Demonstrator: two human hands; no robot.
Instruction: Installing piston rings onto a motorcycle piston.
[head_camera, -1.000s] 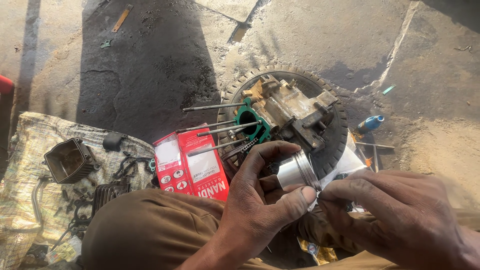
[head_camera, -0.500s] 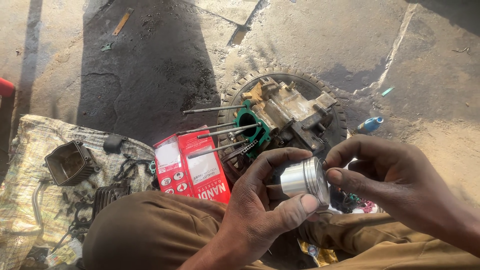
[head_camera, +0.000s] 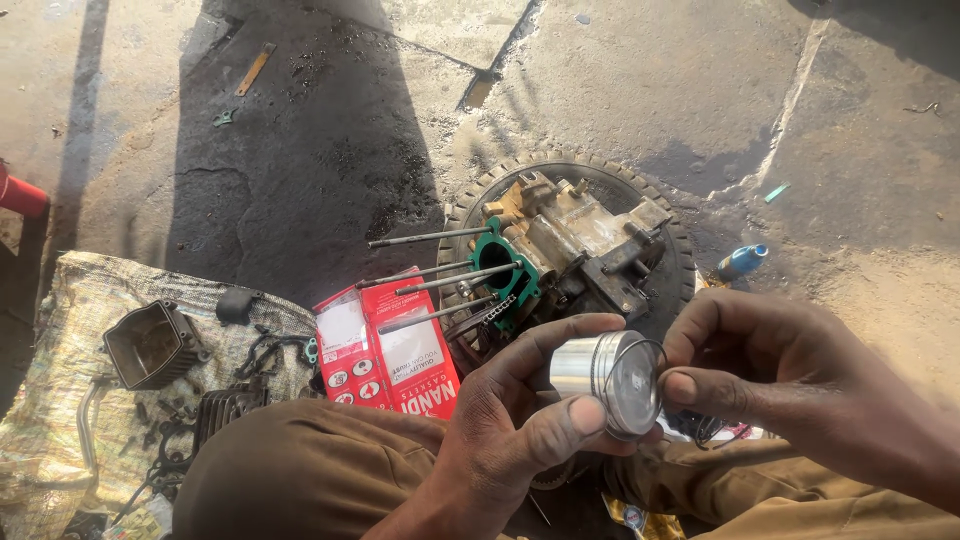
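Two hands meet low in the frame, right of centre, above the person's brown-trousered knees (head_camera: 290, 470). Left hand (head_camera: 510, 440): comes up from the bottom edge, palm turned toward the camera, fingers (head_camera: 560, 335) curled over the top of a shiny metal piston (head_camera: 600, 375) and thumb pressed up from below; the piston is gripped sideways, its flat crown facing right. Right hand (head_camera: 790, 385): enters from the lower right, wrist bent inward, thumb and forefinger pinched at the piston's crown edge, where a thin wire-like ring (head_camera: 655, 350) loops around the crown. Whether the pinch is on the ring or on the crown rim I cannot tell. Other right fingers are loosely curled above.

Just behind the hands, centre frame: a red gasket packet (head_camera: 385, 345) lies flat on the ground. Right of it, a grimy engine block (head_camera: 575, 245) with a green gasket (head_camera: 495, 260) and four long studs pointing left rests inside a tyre (head_camera: 680, 250).

Lower left: a woven sack (head_camera: 70, 330) carries a dark cylinder part (head_camera: 150, 345) and small black pieces.

Farther right, a blue-tipped bottle (head_camera: 742, 262) lies on the concrete floor (head_camera: 350, 120). A yellow stick (head_camera: 252, 68) lies at upper left.
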